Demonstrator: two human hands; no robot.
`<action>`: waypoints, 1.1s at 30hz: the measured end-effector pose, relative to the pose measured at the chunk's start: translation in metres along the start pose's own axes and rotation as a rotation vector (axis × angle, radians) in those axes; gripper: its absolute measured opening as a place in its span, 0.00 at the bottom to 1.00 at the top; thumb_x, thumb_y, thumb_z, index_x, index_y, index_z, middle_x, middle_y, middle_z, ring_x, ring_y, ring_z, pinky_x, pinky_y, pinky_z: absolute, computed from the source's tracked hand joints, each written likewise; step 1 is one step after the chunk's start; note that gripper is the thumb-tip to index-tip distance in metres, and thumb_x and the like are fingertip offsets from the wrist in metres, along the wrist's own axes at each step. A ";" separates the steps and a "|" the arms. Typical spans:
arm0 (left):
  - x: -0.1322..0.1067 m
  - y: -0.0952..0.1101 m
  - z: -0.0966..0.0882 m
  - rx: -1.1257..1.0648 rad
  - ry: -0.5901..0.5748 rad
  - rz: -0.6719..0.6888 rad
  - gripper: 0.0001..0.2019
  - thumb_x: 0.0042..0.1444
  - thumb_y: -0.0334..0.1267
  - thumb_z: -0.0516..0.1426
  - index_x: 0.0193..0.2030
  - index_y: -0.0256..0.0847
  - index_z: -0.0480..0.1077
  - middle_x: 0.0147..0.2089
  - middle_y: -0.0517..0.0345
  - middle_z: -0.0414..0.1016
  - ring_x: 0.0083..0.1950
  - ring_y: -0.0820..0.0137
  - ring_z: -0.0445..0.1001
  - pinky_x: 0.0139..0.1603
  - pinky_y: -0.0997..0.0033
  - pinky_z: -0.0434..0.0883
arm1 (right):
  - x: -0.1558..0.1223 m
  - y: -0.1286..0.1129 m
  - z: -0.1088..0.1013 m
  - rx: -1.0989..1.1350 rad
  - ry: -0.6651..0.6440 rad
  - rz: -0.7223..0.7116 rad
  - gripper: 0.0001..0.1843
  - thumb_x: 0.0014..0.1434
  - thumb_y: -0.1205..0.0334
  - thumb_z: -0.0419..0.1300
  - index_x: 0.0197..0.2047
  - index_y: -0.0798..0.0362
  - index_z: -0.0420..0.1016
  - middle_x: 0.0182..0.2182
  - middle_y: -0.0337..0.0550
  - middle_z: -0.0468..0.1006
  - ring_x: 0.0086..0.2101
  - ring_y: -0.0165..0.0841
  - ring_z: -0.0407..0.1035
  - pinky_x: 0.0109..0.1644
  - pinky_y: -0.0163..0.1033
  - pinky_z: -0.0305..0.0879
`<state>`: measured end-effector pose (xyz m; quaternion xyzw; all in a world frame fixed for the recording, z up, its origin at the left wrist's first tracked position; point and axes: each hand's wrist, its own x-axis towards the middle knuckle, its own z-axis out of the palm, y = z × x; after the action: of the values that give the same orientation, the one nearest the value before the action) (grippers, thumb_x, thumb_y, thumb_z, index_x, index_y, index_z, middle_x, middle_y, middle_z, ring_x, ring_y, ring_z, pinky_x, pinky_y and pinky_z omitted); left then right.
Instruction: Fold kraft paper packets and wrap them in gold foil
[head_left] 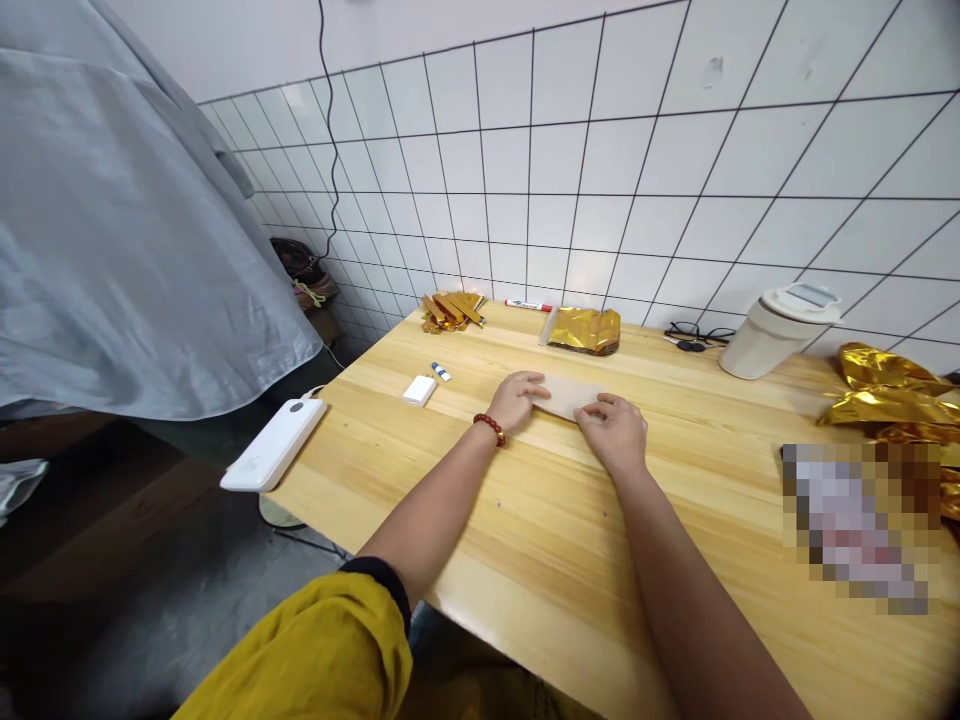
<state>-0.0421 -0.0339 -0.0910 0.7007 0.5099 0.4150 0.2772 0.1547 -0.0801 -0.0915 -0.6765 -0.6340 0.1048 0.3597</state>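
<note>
A small pale tan sheet of paper (568,394) lies flat on the wooden table (540,520). My left hand (514,397), with a red bead bracelet at the wrist, rests on the paper's left end, fingers bent and pressing down. My right hand (616,428) lies on the paper's near right edge, fingers curled onto it. The middle of the sheet shows between the two hands. Neither hand lifts it.
A gold foil packet (585,329), a red marker (528,305), gold strips (451,310), glasses (694,335) and a cream jug (776,332) stand along the tiled wall. A white charger (419,390), a power bank (274,443) at the left edge, crumpled gold foil (889,395) at right.
</note>
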 end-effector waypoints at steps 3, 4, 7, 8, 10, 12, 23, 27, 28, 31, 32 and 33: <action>0.002 0.000 -0.003 -0.053 0.209 -0.049 0.18 0.47 0.23 0.52 0.35 0.43 0.81 0.51 0.53 0.78 0.55 0.64 0.73 0.62 0.60 0.67 | 0.000 0.004 0.004 0.023 0.024 -0.028 0.09 0.50 0.54 0.63 0.30 0.46 0.83 0.47 0.44 0.78 0.50 0.46 0.69 0.58 0.55 0.59; 0.002 0.000 -0.004 -0.023 0.281 -0.056 0.16 0.50 0.25 0.53 0.36 0.43 0.80 0.50 0.52 0.77 0.55 0.63 0.73 0.62 0.58 0.66 | 0.000 0.005 0.005 0.033 0.035 -0.036 0.08 0.49 0.54 0.63 0.30 0.46 0.82 0.47 0.44 0.78 0.50 0.47 0.69 0.58 0.55 0.59; 0.000 0.004 -0.006 0.168 0.340 -0.088 0.07 0.50 0.34 0.60 0.36 0.42 0.78 0.49 0.49 0.77 0.56 0.57 0.71 0.64 0.53 0.63 | 0.001 0.009 0.008 0.058 0.067 -0.046 0.10 0.48 0.54 0.64 0.33 0.47 0.82 0.46 0.45 0.78 0.49 0.47 0.68 0.58 0.56 0.59; -0.002 0.006 -0.005 0.241 0.304 -0.098 0.07 0.48 0.37 0.62 0.35 0.42 0.78 0.49 0.48 0.76 0.56 0.55 0.70 0.64 0.52 0.62 | 0.001 0.010 0.008 0.061 0.072 -0.046 0.11 0.47 0.54 0.64 0.34 0.47 0.82 0.47 0.45 0.78 0.49 0.47 0.68 0.58 0.56 0.59; -0.005 0.010 -0.004 0.369 0.211 -0.105 0.11 0.45 0.42 0.65 0.35 0.41 0.76 0.50 0.46 0.75 0.57 0.52 0.68 0.63 0.50 0.60 | 0.001 0.010 0.008 0.060 0.069 -0.044 0.12 0.47 0.55 0.65 0.37 0.47 0.81 0.47 0.46 0.77 0.50 0.47 0.67 0.58 0.55 0.58; -0.008 0.015 -0.003 0.443 0.154 -0.105 0.14 0.45 0.45 0.66 0.38 0.41 0.76 0.52 0.45 0.74 0.59 0.50 0.66 0.63 0.47 0.57 | 0.001 0.010 0.008 0.055 0.057 -0.045 0.13 0.48 0.55 0.65 0.39 0.47 0.81 0.48 0.46 0.77 0.50 0.47 0.67 0.59 0.55 0.58; -0.003 0.005 0.000 0.094 0.180 -0.094 0.38 0.40 0.29 0.65 0.62 0.43 0.65 0.49 0.52 0.74 0.51 0.61 0.72 0.62 0.54 0.62 | 0.003 0.008 0.007 0.065 0.055 -0.003 0.35 0.47 0.55 0.65 0.59 0.51 0.67 0.55 0.53 0.72 0.55 0.49 0.65 0.60 0.55 0.56; -0.001 0.000 0.006 -0.154 0.212 -0.053 0.35 0.41 0.24 0.60 0.61 0.42 0.67 0.41 0.58 0.72 0.39 0.72 0.72 0.46 0.69 0.71 | 0.004 0.010 0.008 0.122 0.050 0.043 0.46 0.45 0.54 0.66 0.65 0.50 0.55 0.57 0.54 0.70 0.56 0.50 0.65 0.60 0.55 0.55; 0.000 0.000 0.007 -0.220 0.220 -0.054 0.34 0.42 0.24 0.59 0.60 0.42 0.67 0.39 0.59 0.72 0.36 0.74 0.72 0.42 0.71 0.71 | 0.004 0.010 0.008 0.128 0.041 0.048 0.47 0.45 0.54 0.66 0.66 0.50 0.54 0.57 0.54 0.71 0.56 0.50 0.66 0.60 0.56 0.55; 0.002 0.004 0.007 -0.400 0.268 -0.046 0.31 0.44 0.25 0.58 0.58 0.41 0.68 0.36 0.62 0.71 0.33 0.78 0.69 0.36 0.76 0.68 | 0.005 0.012 0.009 0.152 0.034 0.050 0.48 0.46 0.53 0.66 0.67 0.50 0.52 0.56 0.53 0.72 0.54 0.49 0.68 0.60 0.56 0.57; 0.003 0.006 0.006 -0.448 0.280 -0.035 0.30 0.44 0.26 0.59 0.57 0.41 0.69 0.36 0.61 0.71 0.33 0.78 0.69 0.36 0.77 0.68 | 0.005 0.012 0.009 0.167 0.038 0.050 0.47 0.46 0.53 0.66 0.67 0.49 0.52 0.56 0.52 0.73 0.54 0.49 0.68 0.60 0.56 0.57; 0.003 0.008 0.005 -0.492 0.285 -0.024 0.29 0.44 0.28 0.61 0.57 0.41 0.69 0.36 0.61 0.71 0.33 0.78 0.69 0.36 0.78 0.68 | 0.006 0.013 0.009 0.187 0.043 0.051 0.47 0.46 0.54 0.66 0.66 0.49 0.52 0.55 0.52 0.73 0.54 0.48 0.69 0.60 0.55 0.57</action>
<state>-0.0337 -0.0335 -0.0864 0.5409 0.4359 0.6174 0.3692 0.1607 -0.0705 -0.1042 -0.6581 -0.5961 0.1579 0.4320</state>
